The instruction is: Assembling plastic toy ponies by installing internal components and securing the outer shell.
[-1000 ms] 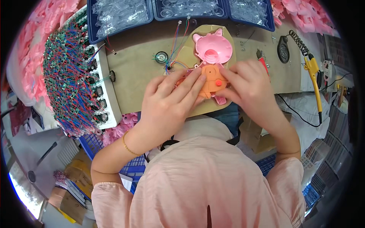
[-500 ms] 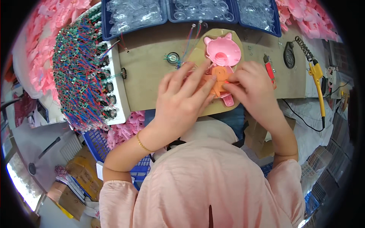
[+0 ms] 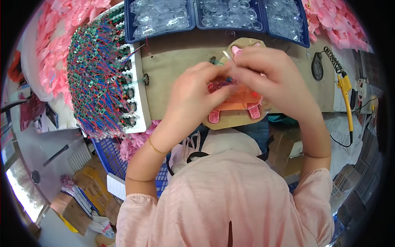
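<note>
My left hand [image 3: 193, 88] is closed, its thumb and fingers around a small bundle of coloured wires [image 3: 225, 83]. Its fingertips meet those of my right hand [image 3: 267, 74], which is also closed and somewhat blurred. A thin whitish sliver [image 3: 227, 57] sticks up at the right fingertips; I cannot make out what it is. Below both hands, an orange plastic part [image 3: 236, 105] lies with pink feet [image 3: 254, 110] on a tan board [image 3: 234, 122]. A pink shell with ears [image 3: 235, 50] is mostly hidden behind my right hand. A small dark round piece [image 3: 212, 60] shows beyond my left fingers.
On the left, a white tray [image 3: 142, 101] bears a heap of wired circuit boards [image 3: 96, 82]. Blue bins [image 3: 197, 14] of clear plastic parts line the back. A yellow soldering iron [image 3: 345, 88] hangs at the right, near a black oval object [image 3: 317, 66]. Pink parts [image 3: 337, 24] lie behind.
Both hands have left the orange part and come together above it, now with wires between them. The round piece with its wires has shifted toward the board. The view has moved slightly.
</note>
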Motion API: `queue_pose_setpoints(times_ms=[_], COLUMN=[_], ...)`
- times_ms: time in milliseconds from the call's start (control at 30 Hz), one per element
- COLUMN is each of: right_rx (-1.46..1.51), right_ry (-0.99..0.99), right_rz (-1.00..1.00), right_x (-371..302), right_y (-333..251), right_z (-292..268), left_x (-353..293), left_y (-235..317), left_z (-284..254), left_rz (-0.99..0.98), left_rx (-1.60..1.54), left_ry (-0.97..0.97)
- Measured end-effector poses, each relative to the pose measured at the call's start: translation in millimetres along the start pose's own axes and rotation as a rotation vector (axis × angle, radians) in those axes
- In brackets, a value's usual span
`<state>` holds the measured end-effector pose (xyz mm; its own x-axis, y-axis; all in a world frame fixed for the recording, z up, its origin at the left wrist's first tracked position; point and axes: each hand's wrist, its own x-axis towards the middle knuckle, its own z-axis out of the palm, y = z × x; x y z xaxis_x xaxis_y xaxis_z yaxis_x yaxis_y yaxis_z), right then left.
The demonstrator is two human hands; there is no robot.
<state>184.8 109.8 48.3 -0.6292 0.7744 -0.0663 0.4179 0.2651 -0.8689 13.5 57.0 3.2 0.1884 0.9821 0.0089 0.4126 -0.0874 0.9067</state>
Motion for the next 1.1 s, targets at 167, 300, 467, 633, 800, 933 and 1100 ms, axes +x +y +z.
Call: queue_pose_setpoints(times_ms=[167,300,467,633,800,933,1100], right_rx=[-0.092,-0.471,-0.534,-0.520,0.417,-0.343,-0.783], right_ry=[0.053,0.140,0.043,0.062,-0.085,0.228,0.277], right_rz=[0.002,-0.205,-0.505,-0.151,0.474,-0.079,-0.232], right_x=[-30.7,-18.0,12.4,-32.0,-44.1,-41.5,-51.4], right_y=[11.5,39.2,51.8,35.4,40.2,53.0,64.8], right_z=[-20.4,-8.2,-2.2,-30.5,-33.7,-15.7,-3.8], left_x=[6.3,-2.5,-2.3,-1.7,4.5,3.5,3.3], left_y=[-6.2,-3.3,-6.9,-6.9,-10.1,-6.8,-4.0], left_z=[0.6,8.9,13.5,8.7,8.7,5.5,7.0], left_rz=[0.243,0.205,0.260,0.041,-0.206,-0.151,0.049], left_rx=[0.174,0.109,0.111,-0.013,-0.277,-0.172,0.095], left_ry=[-0.054,-0.064,-0.016,-0.035,-0.103,-0.102,-0.042])
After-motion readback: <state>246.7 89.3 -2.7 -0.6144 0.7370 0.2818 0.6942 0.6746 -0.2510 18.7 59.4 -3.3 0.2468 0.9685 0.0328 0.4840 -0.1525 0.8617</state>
